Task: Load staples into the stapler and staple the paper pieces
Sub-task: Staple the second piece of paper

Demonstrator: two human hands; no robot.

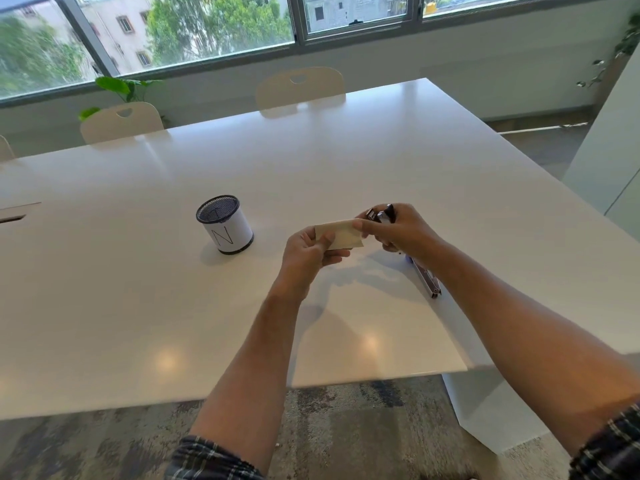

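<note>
My left hand [306,254] pinches the left end of the beige paper pieces [341,233] and holds them a little above the white table [138,271]. My right hand [398,230] grips a small dark stapler [381,213], whose front end meets the right end of the paper. Most of the stapler is hidden inside my fingers. A long narrow purple and metal object [427,280] lies on the table under my right forearm; I cannot tell what it is.
A mesh pen cup [225,228] with a white label stands left of my hands. Two chairs [299,86] are tucked in at the far side. The table's near edge runs just below my forearms.
</note>
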